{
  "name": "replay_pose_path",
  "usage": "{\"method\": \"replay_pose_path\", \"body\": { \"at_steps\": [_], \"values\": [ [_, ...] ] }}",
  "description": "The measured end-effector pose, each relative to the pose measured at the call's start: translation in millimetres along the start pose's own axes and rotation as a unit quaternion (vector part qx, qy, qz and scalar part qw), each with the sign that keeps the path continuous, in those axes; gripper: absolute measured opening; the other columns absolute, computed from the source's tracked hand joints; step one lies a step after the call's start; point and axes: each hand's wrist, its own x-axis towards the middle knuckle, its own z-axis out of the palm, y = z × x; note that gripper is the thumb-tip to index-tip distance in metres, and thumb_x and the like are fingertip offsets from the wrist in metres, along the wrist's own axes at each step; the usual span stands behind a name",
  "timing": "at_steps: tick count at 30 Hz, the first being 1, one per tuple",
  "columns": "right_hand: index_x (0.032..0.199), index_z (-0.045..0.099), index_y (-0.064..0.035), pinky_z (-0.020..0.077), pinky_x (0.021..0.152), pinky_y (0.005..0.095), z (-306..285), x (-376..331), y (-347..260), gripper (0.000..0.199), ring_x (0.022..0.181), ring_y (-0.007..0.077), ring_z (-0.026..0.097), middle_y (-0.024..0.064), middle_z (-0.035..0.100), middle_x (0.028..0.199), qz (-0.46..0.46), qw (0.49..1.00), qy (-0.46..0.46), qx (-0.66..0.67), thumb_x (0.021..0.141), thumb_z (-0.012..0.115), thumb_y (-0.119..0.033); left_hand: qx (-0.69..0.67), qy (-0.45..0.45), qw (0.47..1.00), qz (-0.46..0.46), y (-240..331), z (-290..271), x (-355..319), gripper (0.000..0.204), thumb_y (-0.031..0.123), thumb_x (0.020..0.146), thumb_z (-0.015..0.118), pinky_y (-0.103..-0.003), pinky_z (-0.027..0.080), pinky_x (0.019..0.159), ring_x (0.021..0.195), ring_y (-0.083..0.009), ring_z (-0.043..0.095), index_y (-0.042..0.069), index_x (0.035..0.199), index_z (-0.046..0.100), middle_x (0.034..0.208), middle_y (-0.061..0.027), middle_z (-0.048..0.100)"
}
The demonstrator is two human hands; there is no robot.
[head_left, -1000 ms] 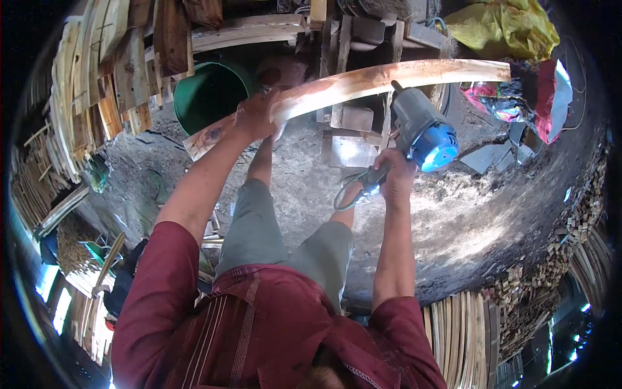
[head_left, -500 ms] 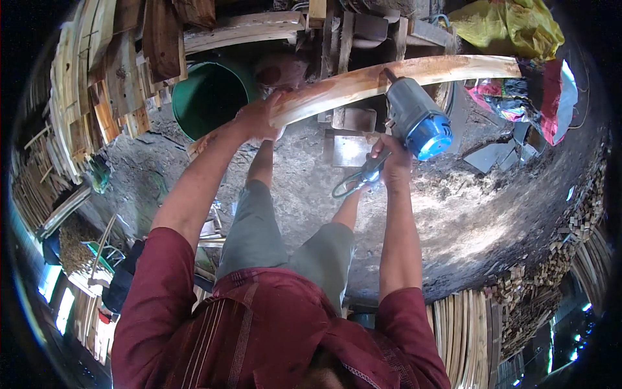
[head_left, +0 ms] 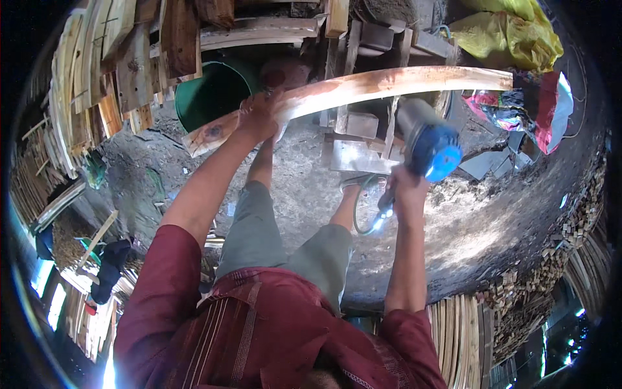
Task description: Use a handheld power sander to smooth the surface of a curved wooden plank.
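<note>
A long, curved wooden board [head_left: 363,85] spans the upper middle, pale with reddish-brown patches. My left hand [head_left: 259,117] is closed around it towards its left end. My right hand [head_left: 409,188] grips the handle of a nail gun [head_left: 424,129] with a silver body and blue cap. A hose [head_left: 357,217] runs from the handle's lower end. The nail gun is blurred by motion, its front end just below the board; whether they touch I cannot tell.
A green bucket [head_left: 214,94] stands behind the board's left part, near stacked planks [head_left: 133,65]. Wooden supports [head_left: 350,71] are beneath and behind the board. A yellow sack [head_left: 512,39] and a pink-and-white sack [head_left: 549,110] lie at far right. Small wood offcuts [head_left: 525,285] are heaped at right.
My right hand has drawn the nail gun down and right, away from the board face where its nose rested. The board's right part has dropped slightly; my left hand still holds it.
</note>
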Motion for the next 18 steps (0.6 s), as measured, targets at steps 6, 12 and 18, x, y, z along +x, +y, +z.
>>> {"method": "replay_pose_path", "body": {
  "at_steps": [6, 12, 18],
  "values": [
    [0.098, 0.061, 0.0012, 0.0499, 0.06, 0.031, -1, -30, 75, 0.027, 0.07, 0.0173, 0.061, 0.0083, 0.064, 0.084, -0.031, 0.995, -0.04, -0.085, 0.082, 0.071, -0.018, -0.086, 0.105, 0.988, 0.073, 32, -8, 15, 0.096, 0.032, 0.059, 0.082, -0.052, 0.031, 0.1, 0.118, -0.0359, 0.042, 0.016, 0.141, 0.035, 0.122, -0.0146, 0.046],
    [0.111, 0.059, -0.0035, 0.049, 0.071, 0.0303, 21, -30, 60, 0.042, 0.082, 0.0172, 0.06, 0.0077, 0.065, 0.094, -0.042, 0.993, -0.065, -0.088, 0.075, 0.078, -0.013, -0.22, 0.025, 0.975, -0.006, 36, 33, 42, 0.088, 0.018, 0.062, 0.075, -0.045, 0.031, 0.106, 0.123, -0.0378, 0.043, 0.011, 0.141, 0.037, 0.128, -0.0214, 0.048],
    [0.099, 0.065, -0.0048, 0.0501, 0.072, 0.0352, 6, -30, 57, 0.029, 0.081, 0.0257, 0.065, 0.0135, 0.067, 0.087, -0.079, 0.993, -0.023, -0.084, 0.076, 0.076, -0.02, -0.062, 0.018, 0.997, 0.047, -37, -28, -57, 0.073, 0.02, 0.065, 0.074, -0.047, 0.041, 0.095, 0.11, -0.038, 0.053, 0.004, 0.131, 0.047, 0.117, -0.0218, 0.056]
  ]
}}
